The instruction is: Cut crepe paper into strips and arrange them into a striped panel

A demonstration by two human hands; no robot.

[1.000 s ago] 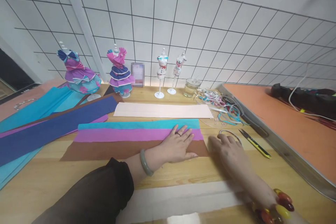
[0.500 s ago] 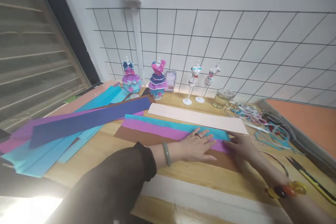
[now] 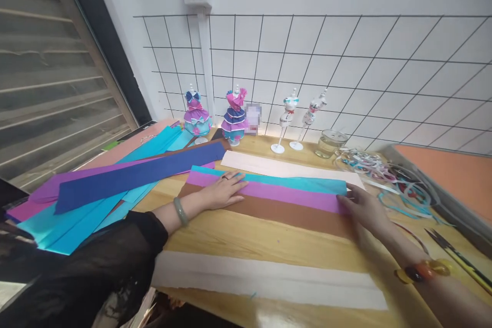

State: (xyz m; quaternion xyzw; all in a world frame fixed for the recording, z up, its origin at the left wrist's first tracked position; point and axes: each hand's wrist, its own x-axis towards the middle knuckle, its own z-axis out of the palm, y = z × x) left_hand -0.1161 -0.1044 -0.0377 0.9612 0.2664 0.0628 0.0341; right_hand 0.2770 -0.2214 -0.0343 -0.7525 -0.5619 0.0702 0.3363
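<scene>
Three crepe paper strips lie overlapped in steps across the table: a turquoise strip (image 3: 292,180) at the back, a purple strip (image 3: 284,193) in the middle and a brown strip (image 3: 280,210) nearest me. My left hand (image 3: 225,192) presses flat on them near their left end, fingers spread. At the right end, my right hand (image 3: 365,209) has thumb and fingers closed around the turquoise strip's corner, the thumb by the purple one. Behind the stack lies a pale pink strip (image 3: 284,165). A white strip (image 3: 269,277) lies in front.
Blue, purple and turquoise strips (image 3: 138,177) are piled at left. Two dressed mini mannequins (image 3: 233,120) and two plainer ones (image 3: 288,113) stand at the back, beside a glass of liquid (image 3: 330,143). Ribbon scraps (image 3: 384,174) and yellow-black snips (image 3: 457,259) lie at right.
The view has swung left. My left hand has slid leftward along the strips. My right hand has moved from the table beside the strips to their right end.
</scene>
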